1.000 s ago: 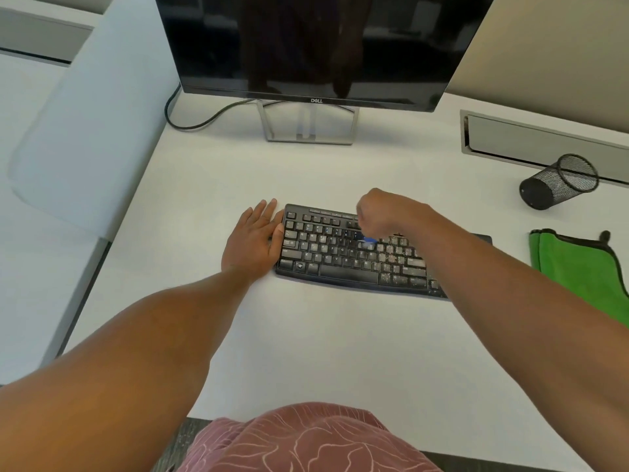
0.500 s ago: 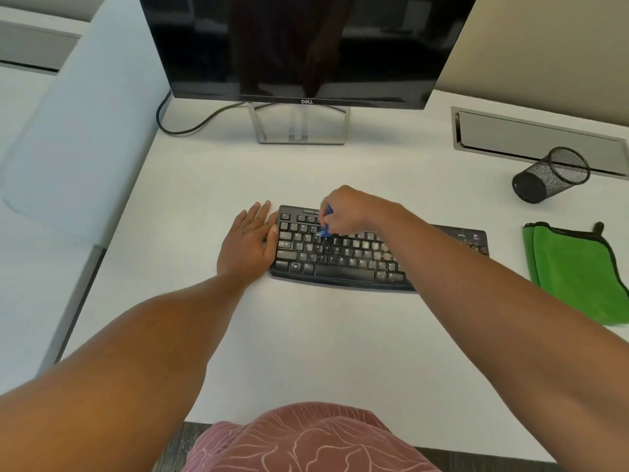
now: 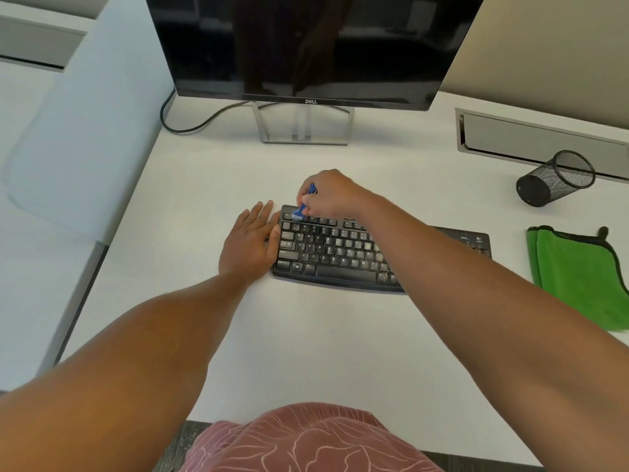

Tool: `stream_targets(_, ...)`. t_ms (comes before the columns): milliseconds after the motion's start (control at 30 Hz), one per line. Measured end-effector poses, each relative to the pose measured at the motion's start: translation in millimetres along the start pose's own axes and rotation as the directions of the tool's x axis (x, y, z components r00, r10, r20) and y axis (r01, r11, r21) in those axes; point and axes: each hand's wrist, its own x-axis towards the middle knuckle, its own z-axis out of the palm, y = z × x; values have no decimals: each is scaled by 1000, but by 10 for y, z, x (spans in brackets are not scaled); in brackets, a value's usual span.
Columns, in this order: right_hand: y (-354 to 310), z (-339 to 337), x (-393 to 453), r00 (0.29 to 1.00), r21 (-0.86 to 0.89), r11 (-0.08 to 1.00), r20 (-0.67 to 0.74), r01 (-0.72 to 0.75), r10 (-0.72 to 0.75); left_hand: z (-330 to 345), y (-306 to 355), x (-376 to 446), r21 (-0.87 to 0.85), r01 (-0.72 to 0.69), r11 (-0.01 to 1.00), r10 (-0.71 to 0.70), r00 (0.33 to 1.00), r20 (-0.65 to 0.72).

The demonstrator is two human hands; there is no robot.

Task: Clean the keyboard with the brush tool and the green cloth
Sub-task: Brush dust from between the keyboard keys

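Brush (image 3: 304, 206) shifted to keyboard's (image 3: 340, 253) far-left corner.

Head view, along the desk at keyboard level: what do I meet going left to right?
left hand → brush tool in the right hand → keyboard → green cloth, with the mesh cup lying just behind it.

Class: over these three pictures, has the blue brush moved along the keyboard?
Yes. The blue brush has swept from mid-keyboard leftward to its top-left corner, near the left hand.
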Motion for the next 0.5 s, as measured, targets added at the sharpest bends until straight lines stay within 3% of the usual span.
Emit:
stream_targets(300,36,169,105,999,27,999,4,-36,36,-3,-4,-4,-6,5,1000,-5,1000,1)
stream_targets(433,65,50,49,997,-274,961,64,-31,50,2,-1,2,-1,-2,1000,2,1000,-3)
stream_targets(500,82,-67,-35,982,-528,847,124,-56,142,6,-2,-2,-4,1,1000,-1,1000,-4)
